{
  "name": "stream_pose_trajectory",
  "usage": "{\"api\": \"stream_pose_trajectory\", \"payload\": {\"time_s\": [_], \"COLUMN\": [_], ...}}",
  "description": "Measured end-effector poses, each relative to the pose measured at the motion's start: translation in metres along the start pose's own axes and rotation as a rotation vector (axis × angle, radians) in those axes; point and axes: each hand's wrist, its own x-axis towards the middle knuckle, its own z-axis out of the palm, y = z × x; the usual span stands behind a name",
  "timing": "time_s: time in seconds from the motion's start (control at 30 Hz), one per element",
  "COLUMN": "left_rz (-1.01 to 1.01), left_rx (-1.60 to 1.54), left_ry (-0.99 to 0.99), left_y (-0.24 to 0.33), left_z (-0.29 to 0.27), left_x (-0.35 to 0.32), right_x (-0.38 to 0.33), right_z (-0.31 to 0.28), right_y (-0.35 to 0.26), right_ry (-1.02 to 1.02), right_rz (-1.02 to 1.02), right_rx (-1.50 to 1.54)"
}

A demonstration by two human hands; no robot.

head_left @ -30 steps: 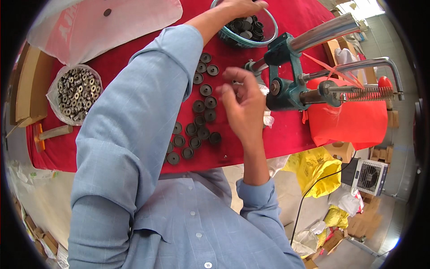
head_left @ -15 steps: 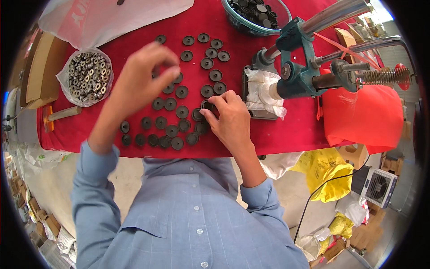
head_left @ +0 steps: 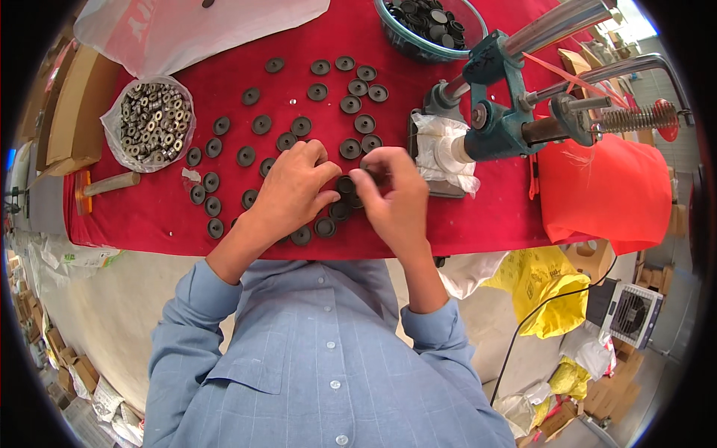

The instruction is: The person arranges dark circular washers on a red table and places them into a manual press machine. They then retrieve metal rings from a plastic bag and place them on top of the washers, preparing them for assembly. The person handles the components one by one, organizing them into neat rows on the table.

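Note:
Many black round plastic discs point(head_left: 261, 125) with a small hub in the middle lie spread over the red cloth. My right hand point(head_left: 397, 203) is slightly blurred, its thumb and fingers closed on a dark disc point(head_left: 379, 176). Beside it on the left, my left hand point(head_left: 293, 187) is closed, with thumb and forefinger near each other. Anything in that pinch is too small or hidden to make out. Several discs sit close together below the fingertips, among them one disc point(head_left: 325, 227) near the table's front edge. My left hand and forearm partly cover others.
A teal hand press point(head_left: 489, 112) with a white-wrapped base stands on the right, by a red bag point(head_left: 605, 194). At the far side is a bowl point(head_left: 388, 33) of black discs. Left are a plastic-lined container of metal rings point(head_left: 154, 123), a hammer point(head_left: 112, 184) and a cardboard box point(head_left: 75, 112).
My left hand has come down and to the right, close to my right hand. Discs it covered at the left now show. My right hand has shifted slightly right.

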Motion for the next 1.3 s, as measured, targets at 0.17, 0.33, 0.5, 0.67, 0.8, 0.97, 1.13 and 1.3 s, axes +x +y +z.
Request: {"api": "stream_pose_trajectory", "payload": {"time_s": [0.17,0.33,0.5,0.67,0.8,0.97,1.13,1.3], "left_rz": [-0.001,0.038,0.09,-0.307,-0.601,-0.646,-0.756,-0.488], "left_rx": [-0.03,-0.144,-0.145,-0.625,-1.292,-1.478,-0.992,-0.435], "left_ry": [-0.033,-0.002,-0.023,-0.1,0.123,0.242,0.163,0.211], "left_y": [-0.002,0.003,-0.002,-0.002,-0.013,-0.025,-0.013,0.001], "left_z": [0.004,0.012,0.016,-0.012,-0.043,-0.052,-0.049,-0.038], "left_x": [0.004,0.007,0.013,0.013,0.002,-0.041,-0.078,-0.091], "right_x": [-0.02,-0.05,-0.055,-0.061,-0.055,-0.052,-0.042,-0.035], "right_z": [-0.044,-0.04,-0.032,-0.041,-0.049,-0.033,-0.014,-0.007], "right_y": [-0.014,0.015,0.015,0.034,0.029,0.028,0.017,0.003], "right_ry": [0.027,-0.055,-0.143,-0.195,-0.092,-0.203,-0.342,-0.414], "right_rz": [0.453,0.167,0.049,0.492,0.674,0.572,-0.007,-0.161], "right_rx": [0.616,-0.075,-0.382,0.262,1.211,0.904,-0.047,-0.348]}}
